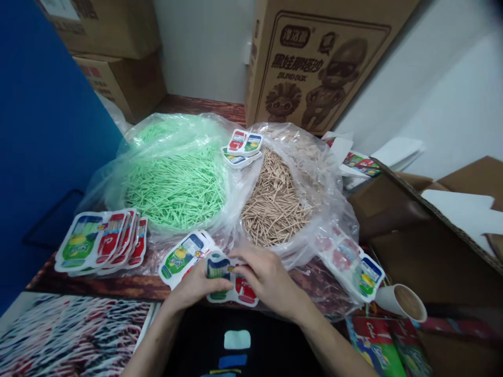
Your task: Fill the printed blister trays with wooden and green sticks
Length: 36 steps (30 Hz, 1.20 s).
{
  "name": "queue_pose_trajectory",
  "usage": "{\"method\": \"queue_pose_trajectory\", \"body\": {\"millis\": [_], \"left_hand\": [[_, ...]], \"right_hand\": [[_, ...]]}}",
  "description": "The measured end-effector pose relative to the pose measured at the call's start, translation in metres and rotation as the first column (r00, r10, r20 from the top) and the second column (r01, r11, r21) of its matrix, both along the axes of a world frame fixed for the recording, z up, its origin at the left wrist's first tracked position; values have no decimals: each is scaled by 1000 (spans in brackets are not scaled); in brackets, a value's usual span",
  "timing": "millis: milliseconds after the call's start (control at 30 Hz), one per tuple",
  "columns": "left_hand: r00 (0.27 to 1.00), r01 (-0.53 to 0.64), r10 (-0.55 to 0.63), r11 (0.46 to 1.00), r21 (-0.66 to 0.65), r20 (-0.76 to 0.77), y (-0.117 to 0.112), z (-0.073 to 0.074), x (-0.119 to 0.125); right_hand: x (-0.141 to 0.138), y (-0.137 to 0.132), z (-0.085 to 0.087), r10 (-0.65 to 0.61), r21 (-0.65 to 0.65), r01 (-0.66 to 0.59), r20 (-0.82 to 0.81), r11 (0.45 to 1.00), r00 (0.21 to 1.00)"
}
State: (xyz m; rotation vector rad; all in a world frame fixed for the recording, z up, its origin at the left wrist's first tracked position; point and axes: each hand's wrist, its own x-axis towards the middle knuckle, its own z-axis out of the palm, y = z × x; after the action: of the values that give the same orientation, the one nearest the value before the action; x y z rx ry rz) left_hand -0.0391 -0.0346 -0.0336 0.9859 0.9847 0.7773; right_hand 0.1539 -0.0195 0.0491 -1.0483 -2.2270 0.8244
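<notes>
Both my hands grip one small plastic blister pack [230,283] with a green cell and a red cell, held just above the table's near edge. My left hand [196,285] pinches its left side with closed fingers. Over its right side my right hand [267,277] curls, fingertips on the middle of the pack. Right behind the pack lies another similar pack [183,256] with a lemon print. A clear bag of green sticks [176,183] and a clear bag of tan wooden sticks [275,204] sit further back.
A fanned stack of packs [102,243] lies at the left, a few packs [241,146] rest between the bags, more packs [356,269] at the right. A paper cup [404,302] lies tipped beside open cardboard boxes [432,230]. A printed box [314,63] stands behind.
</notes>
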Motion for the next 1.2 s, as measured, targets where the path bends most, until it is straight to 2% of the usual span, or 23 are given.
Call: {"method": "queue_pose_trajectory", "body": {"millis": [67,167,300,400,533,633,700,800,867,933,1000,1100,1200], "left_hand": [[993,-66,66,998,7,-100,-1,0,0],[970,-167,178,983,75,-168,1,4,7],[952,-166,203,971,174,-228,4,14,17],[943,-195,228,969,154,-244,4,16,23],[948,-241,252,967,82,-195,4,10,30],[936,-271,285,958,93,-206,4,7,34],[931,-270,294,953,136,-215,4,6,35],[929,-263,295,951,162,-224,3,7,33],[923,-299,320,946,123,-213,1,7,31],[915,-356,360,933,55,-180,1,8,28],[905,-403,399,915,0,-146,1,10,27],[888,-448,442,894,-22,-127,1,11,25],[877,-472,468,882,-11,-112,0,11,23]], "right_hand": [[0,-1,-3,-60,-20,60,2,998,998],[3,1,-11,-186,-39,187,44,982,982],[5,3,-25,-261,12,261,28,965,965],[3,3,-34,-348,62,349,-25,935,937],[-1,3,-39,-383,97,388,-71,916,921],[0,2,-41,-396,17,401,-122,916,910],[5,2,-43,-394,-100,383,-159,918,905],[23,8,-46,-348,-295,283,-196,913,917],[41,18,-50,-370,-317,305,-172,898,913],[59,33,-55,-454,-170,439,-67,883,888],[72,49,-61,-482,56,479,106,876,870],[80,67,-68,-467,292,374,388,880,795],[81,73,-70,-469,377,309,481,873,740]]}}
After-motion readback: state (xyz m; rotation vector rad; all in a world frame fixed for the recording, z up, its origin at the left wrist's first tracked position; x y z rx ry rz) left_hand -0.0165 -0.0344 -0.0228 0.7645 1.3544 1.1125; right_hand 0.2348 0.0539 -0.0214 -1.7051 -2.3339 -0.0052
